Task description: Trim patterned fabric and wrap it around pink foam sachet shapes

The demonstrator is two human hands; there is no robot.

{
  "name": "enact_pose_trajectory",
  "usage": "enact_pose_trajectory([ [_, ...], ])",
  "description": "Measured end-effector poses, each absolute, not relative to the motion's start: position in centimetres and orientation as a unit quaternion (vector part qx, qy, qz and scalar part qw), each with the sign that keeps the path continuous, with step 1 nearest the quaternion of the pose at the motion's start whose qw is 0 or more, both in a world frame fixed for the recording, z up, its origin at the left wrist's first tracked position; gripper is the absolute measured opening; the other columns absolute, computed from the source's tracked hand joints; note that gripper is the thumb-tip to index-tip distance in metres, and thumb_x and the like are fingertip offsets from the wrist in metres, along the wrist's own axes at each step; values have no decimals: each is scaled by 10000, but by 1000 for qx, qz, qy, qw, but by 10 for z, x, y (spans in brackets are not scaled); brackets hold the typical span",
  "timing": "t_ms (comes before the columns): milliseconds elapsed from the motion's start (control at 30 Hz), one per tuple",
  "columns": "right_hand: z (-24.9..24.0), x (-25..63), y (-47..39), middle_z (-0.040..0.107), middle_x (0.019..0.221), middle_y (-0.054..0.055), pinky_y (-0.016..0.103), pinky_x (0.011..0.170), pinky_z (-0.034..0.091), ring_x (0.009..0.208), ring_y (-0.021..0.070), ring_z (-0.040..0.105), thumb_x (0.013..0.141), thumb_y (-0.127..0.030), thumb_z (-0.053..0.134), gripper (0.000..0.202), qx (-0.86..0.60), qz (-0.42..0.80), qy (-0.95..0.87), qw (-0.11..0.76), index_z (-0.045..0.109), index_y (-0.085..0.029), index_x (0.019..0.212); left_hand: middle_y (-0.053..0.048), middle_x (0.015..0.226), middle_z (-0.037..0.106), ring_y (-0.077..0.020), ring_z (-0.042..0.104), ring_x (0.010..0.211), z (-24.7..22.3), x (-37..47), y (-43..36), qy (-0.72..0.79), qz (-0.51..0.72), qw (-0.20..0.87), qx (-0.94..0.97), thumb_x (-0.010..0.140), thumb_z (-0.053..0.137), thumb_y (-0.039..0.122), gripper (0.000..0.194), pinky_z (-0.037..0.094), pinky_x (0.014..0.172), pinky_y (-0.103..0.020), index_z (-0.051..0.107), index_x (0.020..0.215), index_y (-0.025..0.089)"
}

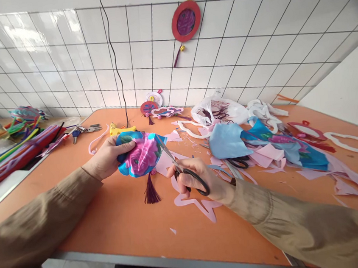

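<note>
My left hand point(109, 156) pinches the left edge of a shiny blue fabric piece with a pink flower point(139, 153), held above the table. A pair of scissors with black handles point(198, 181) is in my right hand point(202, 176), fingers through the loops. The blades point up and left, at the right edge of the fabric. Below the fabric hangs or lies a dark purple tassel point(152, 190); I cannot tell what it is fixed to. A pink paper outline point(199, 204) lies under my right hand.
Blue fabric scraps point(227, 141), pink paper scraps point(269, 154) and a second pair of scissors point(238, 162) lie to the right. A yellow glue gun point(121, 129), keys point(90, 128) and pipe cleaners point(17, 153) are left. A round red ornament point(175, 21) hangs on the tiled wall.
</note>
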State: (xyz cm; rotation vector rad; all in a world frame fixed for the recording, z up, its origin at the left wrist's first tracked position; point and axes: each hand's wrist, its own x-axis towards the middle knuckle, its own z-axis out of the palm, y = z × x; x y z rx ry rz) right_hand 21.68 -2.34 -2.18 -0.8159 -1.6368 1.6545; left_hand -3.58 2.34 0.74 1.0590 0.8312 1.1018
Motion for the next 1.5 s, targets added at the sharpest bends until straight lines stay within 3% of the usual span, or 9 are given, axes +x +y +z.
enact_pose_trajectory([
  [167,-22,216,-24,543,560,-41,221,451,481,468,83,528,680,-678,775,603,-317,627,-626,339,606,-132,871,-66,703,756,-155,693,621,7,-35,23,373,472,639,480,542,950,228,276,587,616,-232,789,738,119],
  [333,-22,215,-25,537,559,-39,230,462,491,467,81,525,657,-705,773,620,-318,625,-627,340,599,-134,823,-28,611,707,-116,614,519,7,-37,22,392,509,558,525,574,937,261,236,531,527,-218,749,644,135],
  [433,-22,216,-24,537,555,-42,225,455,483,469,88,536,649,-703,782,637,-322,629,-623,336,607,-129,865,-43,657,732,-128,627,555,9,-37,22,387,523,532,541,585,930,255,220,530,540,-223,778,686,133],
  [533,-23,216,-24,543,554,-42,228,455,483,467,89,533,648,-703,783,645,-322,632,-620,334,611,-129,887,-74,753,769,-171,679,645,13,-35,21,370,533,556,519,585,926,238,258,573,612,-261,813,789,127],
  [800,-23,216,-25,534,549,-48,231,458,482,467,90,533,634,-699,795,639,-328,634,-617,330,610,-134,869,-80,712,763,-180,696,602,17,-36,17,383,513,628,442,596,910,190,214,589,565,-244,798,763,118],
  [1000,-29,218,-24,557,575,-37,222,465,470,469,86,545,682,-669,781,614,-307,652,-621,309,620,-124,914,-69,742,762,-167,719,625,16,-34,15,370,507,665,404,645,876,132,171,617,626,-242,776,784,122],
  [1300,-33,222,-21,601,591,-12,236,492,455,483,100,555,711,-692,747,632,-259,652,-629,335,632,-122,959,-64,687,747,-163,705,617,13,-24,7,351,465,699,415,576,934,184,260,600,610,-232,769,765,112],
  [1500,-31,221,-22,582,575,-26,248,492,467,487,105,541,676,-716,756,658,-274,652,-621,337,612,-136,951,-73,698,755,-165,696,614,9,-29,11,352,464,673,455,609,921,226,218,582,613,-240,788,753,130],
])
